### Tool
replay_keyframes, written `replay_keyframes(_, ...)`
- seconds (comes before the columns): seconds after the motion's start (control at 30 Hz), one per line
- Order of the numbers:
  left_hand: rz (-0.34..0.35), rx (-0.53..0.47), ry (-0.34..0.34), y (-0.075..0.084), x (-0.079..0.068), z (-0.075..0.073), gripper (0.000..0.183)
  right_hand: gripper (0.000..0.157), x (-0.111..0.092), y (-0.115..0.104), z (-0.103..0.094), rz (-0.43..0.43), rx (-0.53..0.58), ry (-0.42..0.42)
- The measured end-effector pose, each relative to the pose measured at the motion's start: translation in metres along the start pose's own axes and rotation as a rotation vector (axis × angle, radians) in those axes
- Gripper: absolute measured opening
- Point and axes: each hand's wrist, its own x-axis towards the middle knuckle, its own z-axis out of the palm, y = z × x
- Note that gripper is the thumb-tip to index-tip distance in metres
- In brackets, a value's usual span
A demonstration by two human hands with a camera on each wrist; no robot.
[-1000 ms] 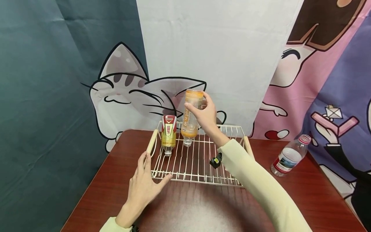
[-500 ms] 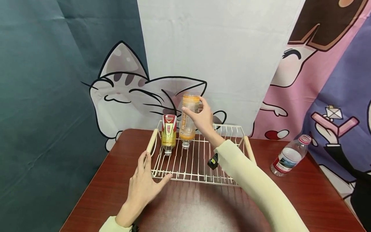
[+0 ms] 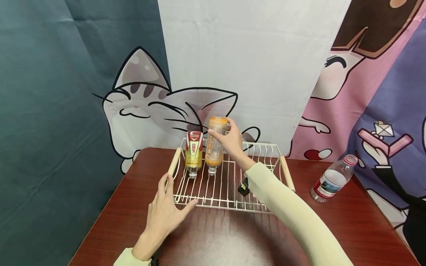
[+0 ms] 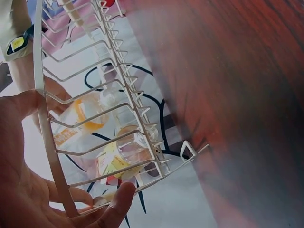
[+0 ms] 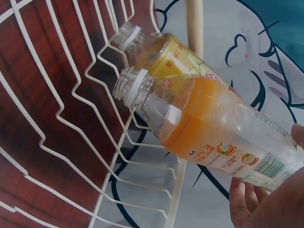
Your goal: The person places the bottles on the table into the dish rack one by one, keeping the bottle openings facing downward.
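My right hand point(image 3: 231, 138) grips a clear plastic bottle point(image 3: 214, 149) with orange bands, near its base. It hangs neck-down at the left back of a white wire dish rack point(image 3: 236, 205). In the right wrist view, the open neck of this bottle point(image 5: 204, 118) lies close to the wires; contact is unclear. Just left of it, a red-and-yellow labelled bottle point(image 3: 193, 151) stands upside down in the rack. My left hand point(image 3: 163, 212) holds the rack's front left corner, fingers at the wooden handle point(image 3: 174, 162) and thumb on the front rim.
On the reddish wood table point(image 3: 110, 214), right of the rack, a clear water bottle point(image 3: 332, 179) stands uncapped with a red-and-white label. A second wooden handle point(image 3: 287, 173) forms the rack's right side. Behind the table hangs a printed cloth point(image 3: 253, 55).
My right hand has lowered the orange-banded bottle and brought it slightly left, nearer the red-and-yellow one. My left hand has stayed on the rack corner.
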Motion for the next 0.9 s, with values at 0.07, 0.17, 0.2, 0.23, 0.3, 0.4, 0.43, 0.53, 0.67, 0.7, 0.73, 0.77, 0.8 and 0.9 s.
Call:
replay_keyframes(0.07,0.001,-0.001,0.003,0.0,0.0,0.0,0.124,0.089,0.0,0.002,0.001,0.007,-0.021,-0.003)
replay_keyframes(0.17,0.006,-0.004,0.01,0.0,0.0,0.001,0.124,0.088,0.0,0.005,0.003,0.015,-0.032,-0.015)
replay_keyframes(0.2,0.007,-0.005,0.011,0.0,0.0,0.001,0.124,0.087,0.0,0.006,0.004,0.018,-0.031,-0.019)
replay_keyframes(0.23,0.008,-0.004,0.013,0.0,0.0,0.001,0.124,0.086,0.0,0.007,0.005,0.023,-0.029,-0.024)
replay_keyframes(0.3,0.01,-0.004,0.014,0.0,0.0,0.001,0.124,0.085,0.0,0.01,0.007,0.034,-0.034,-0.033)
replay_keyframes(0.4,0.012,-0.001,0.016,0.0,0.001,0.001,0.124,0.084,0.0,0.014,0.009,0.054,-0.049,-0.04)
replay_keyframes(0.43,0.013,-0.001,0.017,0.0,0.001,0.002,0.124,0.084,0.0,0.015,0.01,0.058,-0.059,-0.04)
replay_keyframes(0.53,0.018,-0.002,0.022,0.0,0.001,0.002,0.124,0.084,-0.001,0.016,0.012,0.068,-0.077,-0.036)
replay_keyframes(0.67,0.02,0.002,0.027,0.0,0.001,0.002,0.123,0.084,-0.001,0.017,0.013,0.081,-0.094,-0.048)
replay_keyframes(0.7,0.021,0.004,0.027,0.0,0.001,0.002,0.123,0.084,0.0,0.018,0.013,0.083,-0.096,-0.054)
replay_keyframes(0.73,0.022,0.005,0.029,0.0,0.001,0.001,0.123,0.084,0.001,0.018,0.013,0.087,-0.094,-0.063)
replay_keyframes(0.77,0.023,0.006,0.03,0.0,0.001,0.001,0.123,0.085,0.003,0.019,0.014,0.09,-0.093,-0.071)
replay_keyframes(0.8,0.025,0.007,0.03,0.0,0.001,0.001,0.123,0.085,0.006,0.021,0.015,0.096,-0.09,-0.08)
replay_keyframes(0.9,0.029,0.008,0.033,-0.001,0.001,0.001,0.124,0.093,0.024,0.044,0.021,0.1,-0.075,-0.105)
